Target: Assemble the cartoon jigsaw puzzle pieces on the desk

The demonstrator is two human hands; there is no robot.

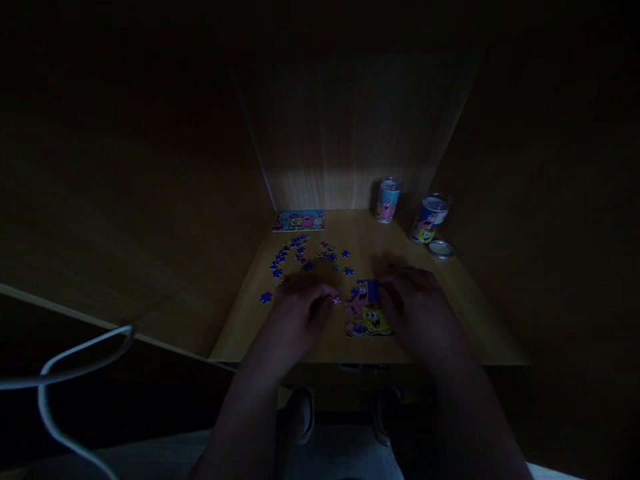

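Note:
A partly joined cartoon jigsaw [369,315] lies on the wooden desk [465,320] near its front edge. My right hand [417,303] rests on the jigsaw's right side, fingers curled at its upper edge on a blue piece. To the left of the jigsaw my left hand [300,308] pinches a small puzzle piece [336,300] at its fingertips. Several loose blue pieces [300,257] are scattered beyond my left hand. The scene is very dim.
A printed reference picture [299,220] lies at the desk's back left. Two cartoon-printed canisters [387,200] [429,219] stand at the back right, with a round lid [441,249] beside them. Wooden walls enclose the desk. A white cable [65,373] loops at the lower left.

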